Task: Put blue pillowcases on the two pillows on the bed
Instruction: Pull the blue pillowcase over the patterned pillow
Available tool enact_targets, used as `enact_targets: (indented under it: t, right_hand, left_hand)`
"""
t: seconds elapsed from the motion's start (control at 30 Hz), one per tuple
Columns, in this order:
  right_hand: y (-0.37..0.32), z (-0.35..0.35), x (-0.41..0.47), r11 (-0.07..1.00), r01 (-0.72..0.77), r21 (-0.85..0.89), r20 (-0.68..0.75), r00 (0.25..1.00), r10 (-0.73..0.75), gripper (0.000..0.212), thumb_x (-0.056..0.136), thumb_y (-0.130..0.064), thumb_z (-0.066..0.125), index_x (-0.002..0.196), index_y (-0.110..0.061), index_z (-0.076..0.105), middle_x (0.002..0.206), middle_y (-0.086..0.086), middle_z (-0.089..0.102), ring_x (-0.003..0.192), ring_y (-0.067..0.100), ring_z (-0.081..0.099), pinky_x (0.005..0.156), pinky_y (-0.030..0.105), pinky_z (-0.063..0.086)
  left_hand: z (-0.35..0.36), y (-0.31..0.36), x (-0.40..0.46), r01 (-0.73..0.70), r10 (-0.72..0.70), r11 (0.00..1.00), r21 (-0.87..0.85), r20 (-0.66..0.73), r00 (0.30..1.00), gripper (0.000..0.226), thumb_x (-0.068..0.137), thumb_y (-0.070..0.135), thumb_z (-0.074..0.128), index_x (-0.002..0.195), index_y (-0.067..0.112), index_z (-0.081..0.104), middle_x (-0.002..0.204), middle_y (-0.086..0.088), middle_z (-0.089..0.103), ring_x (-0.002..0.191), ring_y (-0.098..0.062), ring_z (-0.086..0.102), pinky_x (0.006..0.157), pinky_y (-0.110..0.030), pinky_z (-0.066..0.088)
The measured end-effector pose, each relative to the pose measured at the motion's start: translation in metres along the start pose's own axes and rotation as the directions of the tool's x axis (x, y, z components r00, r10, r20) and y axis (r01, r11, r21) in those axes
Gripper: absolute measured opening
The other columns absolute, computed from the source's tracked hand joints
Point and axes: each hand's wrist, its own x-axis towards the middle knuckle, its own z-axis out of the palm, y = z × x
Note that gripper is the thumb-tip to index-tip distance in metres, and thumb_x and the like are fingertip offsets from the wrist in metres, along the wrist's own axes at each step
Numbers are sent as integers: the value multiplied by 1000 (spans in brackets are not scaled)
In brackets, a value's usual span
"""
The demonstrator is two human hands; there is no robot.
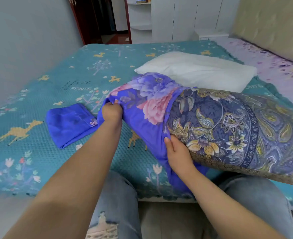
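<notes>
While half-sleeved: two pillows [228, 121], two pillowcases [142, 107].

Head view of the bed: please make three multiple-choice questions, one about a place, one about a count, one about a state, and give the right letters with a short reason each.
1. Where does the folded blue pillowcase lie?
A. on the white pillow
B. on the teal bedspread, left of the left hand
C. on the floor

2. How many pillows show?
A. one
B. two
C. three

3. How far is the floral pillowcase on the patterned pillow?
A. fully on
B. over one end only
C. not on

Answers:
1 B, it rests flat on the bedspread beside the left hand.
2 B, patterned pillow and white pillow.
3 B, most pattern stays bare past the right hand.
</notes>
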Motion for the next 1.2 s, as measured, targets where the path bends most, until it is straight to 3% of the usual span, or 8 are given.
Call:
enact_targets:
  t: [0.13, 0.33, 0.5, 0.63, 0.83, 0.93, 1.03, 1.2]
  right_hand:
    - [-13, -53, 8, 965, -24, -261, -331, 941, -67, 31, 98, -35, 36, 86, -11, 51, 63, 14, 57, 63, 35, 55, 57, 36, 34]
    - [-43, -70, 2, 579, 2, -815, 79, 991, 108, 33, 98, -41, 39, 107, -13, 55, 107, 12, 63, 100, 33, 60, 69, 36, 42]
    - [-87, -43, 21, 634, 469, -615, 162, 862, -480, 16, 87, -31, 60, 96, -18, 64, 96, 2, 64, 94, 27, 59, 72, 35, 45]
    - [-85, 11, 65, 549, 682, -484, 553, 724, -411, 27, 93, -26, 52, 117, -22, 62, 128, -3, 58, 119, 22, 50, 99, 37, 38]
    - [-70, 75, 95, 358, 704, -613, 547, 706, -451, 31, 94, -36, 47, 119, -24, 61, 123, -2, 59, 117, 22, 50, 94, 34, 34]
    - [-73, 85, 96, 170, 710, -684, 562, 661, -497, 16, 68, -27, 75, 81, -19, 70, 85, 1, 65, 86, 25, 60, 70, 31, 44]
    - [-67, 87, 97, 166, 748, -643, 563, 608, -560, 18, 57, -22, 81, 65, -19, 65, 68, -1, 60, 67, 23, 60, 57, 26, 44]
    - [-67, 74, 105, 269, 761, -590, 416, 572, -707, 19, 80, -26, 49, 72, -17, 65, 71, 1, 59, 66, 23, 60, 55, 28, 46]
  left_hand:
    - [1, -8, -1, 132, -127, 988, -74, 75, 989, 37, 97, 22, 42, 125, 1, 53, 130, -17, 55, 119, -30, 53, 87, -34, 46]
    - [2, -66, -5, 407, -345, 799, -442, 217, 913, 30, 95, 38, 48, 105, 13, 60, 114, -8, 65, 93, -23, 66, 87, -41, 52]
    - [-14, -77, -21, 477, -327, 615, -629, 347, 879, 30, 98, 34, 44, 79, 19, 60, 61, 5, 70, 56, -11, 66, 89, -41, 49]
    - [-28, -95, -20, 426, -364, 641, -638, 236, 901, 13, 94, 19, 53, 89, 12, 64, 81, -3, 70, 63, -13, 65, 58, -27, 56]
    - [-32, -109, -50, 212, -322, 740, -638, -59, 945, 27, 87, 6, 59, 63, 17, 51, 67, -1, 54, 60, -13, 47, 58, -26, 40]
    - [-33, -109, -63, 366, -382, 800, -475, 67, 922, 27, 88, 18, 62, 66, 20, 47, 61, -2, 47, 59, -15, 43, 53, -25, 36]
    - [-34, -99, -72, 612, -470, 633, -474, 392, 791, 20, 90, 34, 60, 99, 16, 58, 86, -4, 62, 74, -21, 60, 58, -31, 54]
    - [-14, -86, -47, 437, -244, 654, -618, 374, 895, 23, 94, 14, 54, 116, 22, 55, 82, 3, 68, 64, -12, 61, 50, -22, 50]
